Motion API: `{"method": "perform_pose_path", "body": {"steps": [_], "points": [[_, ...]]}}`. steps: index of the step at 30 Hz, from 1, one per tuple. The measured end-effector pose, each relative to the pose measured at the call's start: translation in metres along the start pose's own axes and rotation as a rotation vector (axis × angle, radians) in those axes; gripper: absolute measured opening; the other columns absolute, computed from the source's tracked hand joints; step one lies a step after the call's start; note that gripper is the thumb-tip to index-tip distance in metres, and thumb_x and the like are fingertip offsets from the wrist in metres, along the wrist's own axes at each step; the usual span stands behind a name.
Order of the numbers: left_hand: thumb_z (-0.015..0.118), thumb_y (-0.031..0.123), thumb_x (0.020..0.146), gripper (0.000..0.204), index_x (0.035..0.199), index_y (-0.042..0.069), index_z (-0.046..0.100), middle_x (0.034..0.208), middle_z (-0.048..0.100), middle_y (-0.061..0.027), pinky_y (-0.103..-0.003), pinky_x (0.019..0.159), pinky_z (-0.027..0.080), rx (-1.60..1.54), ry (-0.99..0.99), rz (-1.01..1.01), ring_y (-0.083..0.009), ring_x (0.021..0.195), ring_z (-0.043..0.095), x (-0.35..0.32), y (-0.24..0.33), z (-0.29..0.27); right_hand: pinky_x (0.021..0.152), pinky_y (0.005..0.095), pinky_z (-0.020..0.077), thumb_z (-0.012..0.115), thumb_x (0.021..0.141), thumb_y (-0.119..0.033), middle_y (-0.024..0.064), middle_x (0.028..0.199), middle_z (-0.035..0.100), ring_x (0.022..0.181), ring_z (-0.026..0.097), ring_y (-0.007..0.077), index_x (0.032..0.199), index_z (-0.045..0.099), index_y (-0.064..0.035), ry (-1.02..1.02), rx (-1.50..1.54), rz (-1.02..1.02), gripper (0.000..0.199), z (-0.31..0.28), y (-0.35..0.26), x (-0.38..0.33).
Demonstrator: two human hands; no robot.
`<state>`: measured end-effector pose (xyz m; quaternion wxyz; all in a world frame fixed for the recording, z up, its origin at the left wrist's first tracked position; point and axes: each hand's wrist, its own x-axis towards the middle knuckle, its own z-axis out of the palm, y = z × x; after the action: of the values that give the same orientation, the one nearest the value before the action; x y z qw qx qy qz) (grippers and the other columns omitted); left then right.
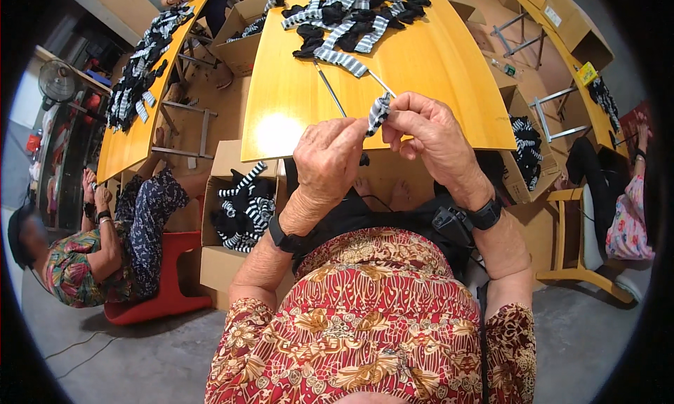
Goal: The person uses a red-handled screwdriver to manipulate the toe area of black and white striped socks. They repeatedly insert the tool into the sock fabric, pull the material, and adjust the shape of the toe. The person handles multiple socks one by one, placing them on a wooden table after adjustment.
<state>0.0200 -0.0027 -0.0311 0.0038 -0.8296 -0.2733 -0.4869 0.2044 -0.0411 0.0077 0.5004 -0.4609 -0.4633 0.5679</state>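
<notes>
A small grey-and-white striped sock with a dark part (379, 113) is pinched between my two hands, just over the near edge of the yellow table (449, 67). My left hand (328, 158) closes its fingertips on the sock's left side. My right hand (432, 127) grips its right side between thumb and fingers. A thin metal rod (330, 88) slants down behind my left hand. Another thin rod (381, 82) reaches down beside my right fingers. Beyond them lies a heap of striped and black socks (351, 21), one striped sock touching the right rod's far end.
Cardboard boxes of socks stand at my left (242, 207) and right (526, 148). Another sock-covered table (165, 81) is on the left, where a person (105, 249) sits on a red chair (158, 292). A second person (628, 221) sits at the right table.
</notes>
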Motion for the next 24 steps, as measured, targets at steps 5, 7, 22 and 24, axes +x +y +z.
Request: {"method": "perform_pose_path", "body": {"steps": [5, 7, 22, 24], "points": [[0.065, 0.000, 0.077, 0.021, 0.097, 0.006, 0.065, 0.083, 0.065, -0.0094, -0.035, 0.065, 0.049, -0.108, -0.055, -0.116, -0.0265, 0.073, 0.063, -0.006, -0.003, 0.006, 0.055, 0.0185, 0.0451, 0.057, 0.092, -0.014, -0.0003, 0.079, 0.065, 0.068, 0.059, 0.0042, 0.098, 0.064, -0.0027, 0.051, -0.043, -0.062, 0.015, -0.001, 0.018, 0.001], [0.065, 0.001, 0.077, 0.020, 0.097, 0.006, 0.065, 0.081, 0.064, -0.0090, -0.036, 0.064, 0.049, -0.137, -0.063, -0.164, -0.0267, 0.072, 0.063, -0.008, -0.002, 0.006, 0.056, 0.0185, 0.0458, 0.058, 0.090, -0.009, -0.0003, 0.079, 0.065, 0.068, 0.058, 0.0036, 0.100, 0.063, -0.0017, 0.057, -0.083, -0.160, 0.013, 0.011, 0.018, 0.000], [0.066, 0.006, 0.089, 0.018, 0.105, -0.003, 0.065, 0.092, 0.067, -0.0057, -0.024, 0.079, 0.050, -0.565, 0.029, -0.458, -0.0104, 0.084, 0.063, 0.036, -0.012, -0.038, 0.062, 0.0421, 0.0490, 0.062, 0.077, -0.006, 0.0125, 0.076, 0.057, 0.072, 0.061, 0.0325, 0.084, 0.055, -0.0041, 0.152, -1.085, -0.919, 0.009, 0.034, -0.034, 0.040], [0.067, 0.009, 0.089, 0.015, 0.097, -0.003, 0.068, 0.088, 0.069, -0.0056, -0.024, 0.077, 0.050, -0.600, 0.013, -0.544, -0.0101, 0.078, 0.063, 0.034, -0.018, -0.035, 0.062, 0.0422, 0.0491, 0.061, 0.078, -0.006, 0.0124, 0.077, 0.057, 0.072, 0.061, 0.0323, 0.085, 0.055, -0.0045, 0.094, -1.122, -0.931, 0.009, 0.032, -0.030, 0.052]]}}
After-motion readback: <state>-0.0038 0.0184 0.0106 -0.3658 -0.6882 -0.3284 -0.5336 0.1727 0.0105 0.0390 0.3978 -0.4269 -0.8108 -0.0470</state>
